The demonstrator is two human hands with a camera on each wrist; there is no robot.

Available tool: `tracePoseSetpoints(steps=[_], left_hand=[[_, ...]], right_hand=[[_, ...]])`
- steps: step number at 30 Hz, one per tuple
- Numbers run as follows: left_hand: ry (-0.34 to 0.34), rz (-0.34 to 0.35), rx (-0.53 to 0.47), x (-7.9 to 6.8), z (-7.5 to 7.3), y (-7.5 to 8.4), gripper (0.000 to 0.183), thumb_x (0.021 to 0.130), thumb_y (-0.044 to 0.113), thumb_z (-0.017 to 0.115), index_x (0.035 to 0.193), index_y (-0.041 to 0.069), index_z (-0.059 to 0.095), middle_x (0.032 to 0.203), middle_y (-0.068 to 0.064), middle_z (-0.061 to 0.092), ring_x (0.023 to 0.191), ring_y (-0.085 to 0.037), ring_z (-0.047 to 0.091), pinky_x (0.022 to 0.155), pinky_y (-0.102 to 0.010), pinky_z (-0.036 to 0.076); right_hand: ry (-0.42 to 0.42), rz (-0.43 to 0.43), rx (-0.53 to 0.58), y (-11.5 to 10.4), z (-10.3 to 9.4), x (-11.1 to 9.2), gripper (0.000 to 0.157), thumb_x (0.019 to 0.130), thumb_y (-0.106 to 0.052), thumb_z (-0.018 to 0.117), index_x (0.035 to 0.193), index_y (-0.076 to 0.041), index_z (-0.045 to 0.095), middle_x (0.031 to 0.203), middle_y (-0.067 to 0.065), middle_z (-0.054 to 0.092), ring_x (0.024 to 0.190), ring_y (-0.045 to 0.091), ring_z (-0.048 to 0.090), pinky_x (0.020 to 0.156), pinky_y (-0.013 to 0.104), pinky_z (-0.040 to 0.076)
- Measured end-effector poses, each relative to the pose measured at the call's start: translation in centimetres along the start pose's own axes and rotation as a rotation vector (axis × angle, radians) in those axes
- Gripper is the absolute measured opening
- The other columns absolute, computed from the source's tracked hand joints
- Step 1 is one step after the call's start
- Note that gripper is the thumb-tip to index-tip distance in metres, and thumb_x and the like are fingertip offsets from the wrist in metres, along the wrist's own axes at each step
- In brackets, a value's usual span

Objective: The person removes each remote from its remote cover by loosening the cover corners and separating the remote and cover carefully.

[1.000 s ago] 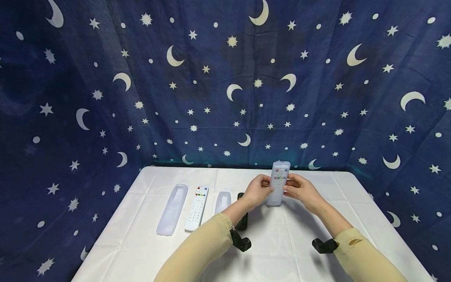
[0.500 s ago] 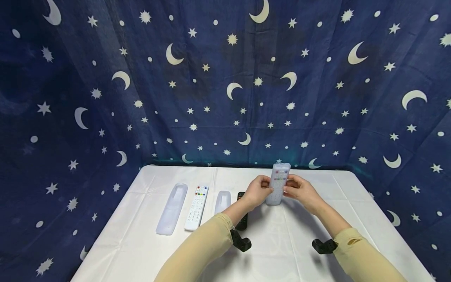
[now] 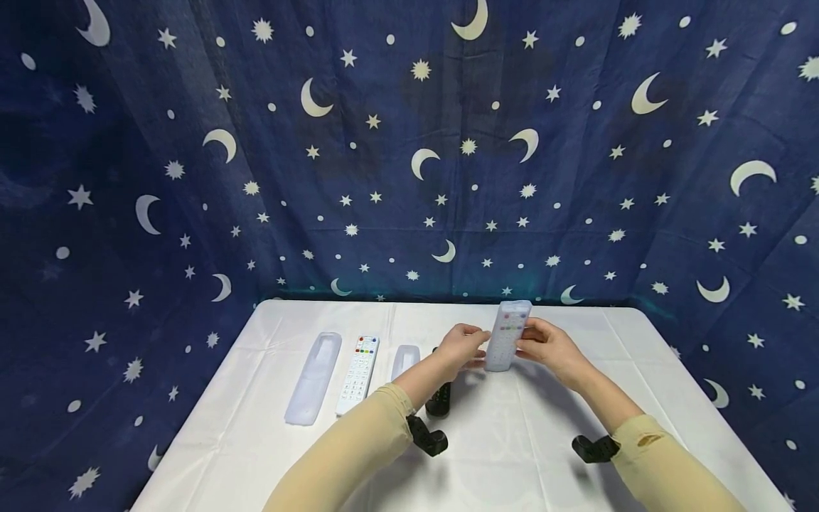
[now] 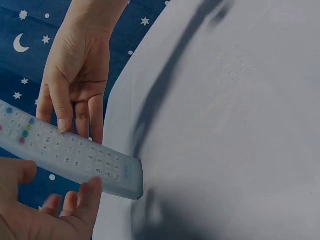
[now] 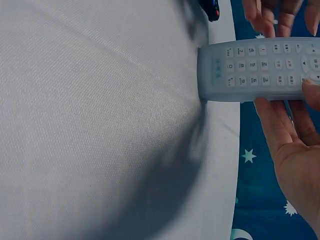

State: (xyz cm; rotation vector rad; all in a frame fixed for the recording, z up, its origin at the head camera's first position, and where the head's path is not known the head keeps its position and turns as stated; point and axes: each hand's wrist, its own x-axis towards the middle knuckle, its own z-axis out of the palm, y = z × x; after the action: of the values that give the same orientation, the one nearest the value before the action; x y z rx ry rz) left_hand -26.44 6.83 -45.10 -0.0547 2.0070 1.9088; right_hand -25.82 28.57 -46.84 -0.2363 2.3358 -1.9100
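A remote control in a translucent cover [image 3: 507, 338] stands tilted up over the right half of the table, its lower end at the cloth. My right hand [image 3: 555, 352] pinches its right edge, with thumb on the front and fingers behind, as the right wrist view shows [image 5: 295, 150]. Beside the left edge is my left hand [image 3: 462, 348], fingers loosely bent and the thumb off the remote. In the left wrist view, fingertips of the left hand [image 4: 50, 215] are close to the cover; whether they touch it I cannot tell.
On the white-clothed table [image 3: 243, 427] lie a long translucent cover [image 3: 313, 380], a white remote [image 3: 357, 373], a shorter translucent cover [image 3: 404, 360] and a black remote [image 3: 439, 402] partly under my left forearm. A starry blue curtain [image 3: 384, 178] hangs behind.
My left hand has let go of the covered remote and drawn slightly left. The remote leans a little more to the right in my right hand.
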Motion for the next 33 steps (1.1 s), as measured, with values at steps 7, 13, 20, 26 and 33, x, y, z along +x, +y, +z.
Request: tracePoseSetpoints(steps=[7,13,20,26,33], left_hand=[[-0.164,-0.22,-0.234,-0.5,-0.6,0.0,0.067,0.103,0.035,0.063,0.152,-0.003,0.038,0.114,-0.023,0.067,0.106,-0.04,0.07,0.078,-0.038,0.061],[-0.204,-0.315,-0.416,-1.3,-0.1,0.0,0.069,0.102,0.031,0.065,0.145,-0.014,0.034,0.123,-0.031,0.064,0.103,-0.04,0.071,0.077,-0.034,0.061],[-0.222,-0.361,-0.597,-1.9,0.4,-0.3,0.048,0.101,0.017,0.067,0.135,-0.01,0.048,0.121,-0.031,0.062,0.089,-0.027,0.073,0.083,-0.027,0.058],[-0.216,-0.361,-0.666,-2.2,1.0,-1.1,0.033,0.099,0.005,0.066,0.127,-0.009,0.054,0.11,-0.029,0.066,0.103,-0.032,0.071,0.085,-0.026,0.057],[-0.251,-0.231,-0.479,-2.5,1.3,-1.9,0.049,0.095,-0.004,0.063,0.141,-0.009,0.047,0.111,-0.025,0.069,0.106,-0.032,0.069,0.083,-0.032,0.058]], right_hand=[[-0.04,-0.018,0.012,-0.2,-0.3,-0.7,0.047,0.095,0.003,0.067,0.138,0.012,0.048,0.122,0.025,0.062,0.108,0.022,0.064,0.094,0.038,0.056],[-0.091,0.009,0.022,-0.4,-0.7,-1.6,0.048,0.093,0.002,0.07,0.136,0.013,0.05,0.119,0.018,0.066,0.108,0.022,0.066,0.094,0.037,0.056],[-0.111,0.046,0.031,-0.5,-0.8,-2.7,0.034,0.092,-0.001,0.073,0.123,0.006,0.062,0.112,0.007,0.07,0.103,0.015,0.067,0.091,0.03,0.056],[-0.099,0.08,-0.031,-0.6,-0.7,-3.6,0.033,0.091,-0.008,0.076,0.121,0.003,0.066,0.115,0.007,0.068,0.104,0.018,0.062,0.091,0.033,0.054],[-0.118,0.133,0.078,-0.5,-0.5,-4.4,0.055,0.094,-0.001,0.066,0.144,0.011,0.046,0.144,0.025,0.051,0.113,0.015,0.06,0.088,0.028,0.054]])
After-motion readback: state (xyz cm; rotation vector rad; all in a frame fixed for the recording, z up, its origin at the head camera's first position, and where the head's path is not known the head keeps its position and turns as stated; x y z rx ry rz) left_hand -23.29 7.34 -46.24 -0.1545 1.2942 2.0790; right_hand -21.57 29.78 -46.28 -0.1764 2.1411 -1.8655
